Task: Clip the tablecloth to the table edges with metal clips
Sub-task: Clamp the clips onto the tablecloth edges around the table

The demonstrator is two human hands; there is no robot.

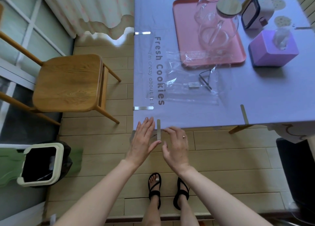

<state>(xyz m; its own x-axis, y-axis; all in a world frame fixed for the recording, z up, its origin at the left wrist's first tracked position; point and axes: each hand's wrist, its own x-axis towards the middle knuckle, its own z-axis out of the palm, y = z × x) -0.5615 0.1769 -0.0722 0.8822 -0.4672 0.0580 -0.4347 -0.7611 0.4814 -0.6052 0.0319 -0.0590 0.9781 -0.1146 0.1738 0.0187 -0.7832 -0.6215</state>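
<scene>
Starting at the left edge, you have a side clip (143, 108) seated on the tablecloth (187, 113) close to the corner. Your left hand (144, 138) is flat beside that corner, fingers straight and together, gripping nothing. Just right of it, the corner clip (158, 129) straddles the near table edge. Its long axis runs straight away from you, and its lower end hangs between your thumbs. Your right hand (176, 145) sits just right of the clip, fingers loosely bent, tips at the cloth's edge, holding nothing I can make out. Both hands are about equally near, so seating it likely means pushing away from you. Farther right, another near-edge clip (244, 114) is on.
</scene>
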